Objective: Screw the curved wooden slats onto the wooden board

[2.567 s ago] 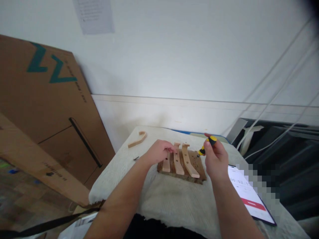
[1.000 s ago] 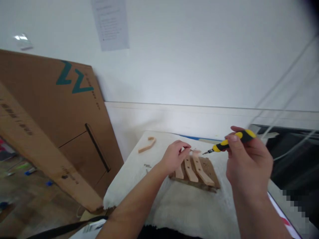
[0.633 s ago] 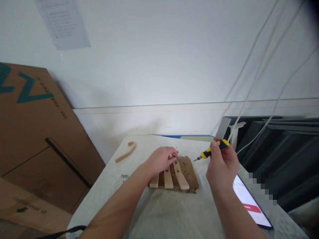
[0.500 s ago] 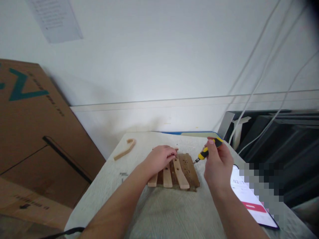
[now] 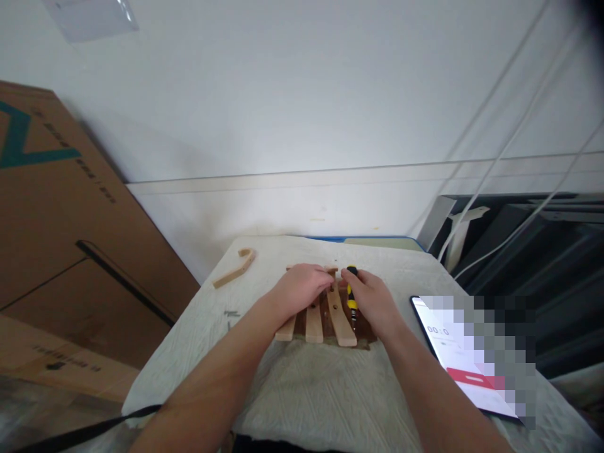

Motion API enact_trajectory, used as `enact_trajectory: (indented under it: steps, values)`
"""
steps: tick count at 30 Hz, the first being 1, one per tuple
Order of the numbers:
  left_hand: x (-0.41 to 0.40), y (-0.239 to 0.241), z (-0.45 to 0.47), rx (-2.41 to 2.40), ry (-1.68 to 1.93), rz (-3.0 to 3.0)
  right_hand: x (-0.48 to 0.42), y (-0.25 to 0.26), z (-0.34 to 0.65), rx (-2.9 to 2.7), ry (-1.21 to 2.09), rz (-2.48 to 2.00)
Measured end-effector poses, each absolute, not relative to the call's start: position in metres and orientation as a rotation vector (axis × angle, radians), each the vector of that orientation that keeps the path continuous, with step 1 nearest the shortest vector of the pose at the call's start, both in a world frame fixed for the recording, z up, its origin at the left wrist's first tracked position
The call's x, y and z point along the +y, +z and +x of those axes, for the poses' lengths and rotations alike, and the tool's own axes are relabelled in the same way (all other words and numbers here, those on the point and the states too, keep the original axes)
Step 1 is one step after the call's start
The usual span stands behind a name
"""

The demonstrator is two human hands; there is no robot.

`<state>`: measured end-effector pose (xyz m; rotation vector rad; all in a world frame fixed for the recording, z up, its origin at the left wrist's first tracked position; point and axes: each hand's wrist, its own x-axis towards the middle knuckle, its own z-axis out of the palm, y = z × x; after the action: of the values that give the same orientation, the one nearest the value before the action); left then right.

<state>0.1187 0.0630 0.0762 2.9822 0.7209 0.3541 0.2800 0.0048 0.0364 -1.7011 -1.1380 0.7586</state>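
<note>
A dark wooden board (image 5: 364, 332) lies on the white cloth-covered table (image 5: 330, 390), with three pale wooden hook pieces (image 5: 340, 321) laid across it. My left hand (image 5: 302, 289) rests on the far ends of the hooks, fingers curled and pressing them down. My right hand (image 5: 372, 302) is closed round a yellow and black screwdriver (image 5: 351, 294), held upright with its tip down on the board beside the rightmost hook.
A loose wooden hook (image 5: 234, 269) lies at the table's far left, and small screws (image 5: 231, 313) sit near the left edge. A phone (image 5: 465, 358) with a lit screen lies at the right. A large cardboard box (image 5: 61, 226) leans on the left; white cables (image 5: 500, 157) hang at right.
My right hand has come down from beside the board and set the screwdriver upright on it next to my left hand. My left hand has stayed on the hooks.
</note>
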Motion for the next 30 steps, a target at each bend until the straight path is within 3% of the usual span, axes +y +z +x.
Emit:
enact_trajectory:
  steps: [24, 30]
  values:
    - [0.059, 0.069, 0.107, 0.858, 0.387, 2.794, -0.002, 0.051, 0.274, -1.304, 0.483, -2.033]
    - [0.056, 0.072, 0.102, 0.659, 0.285, 2.715, -0.002, 0.048, 0.279, -1.284, 0.558, -1.964]
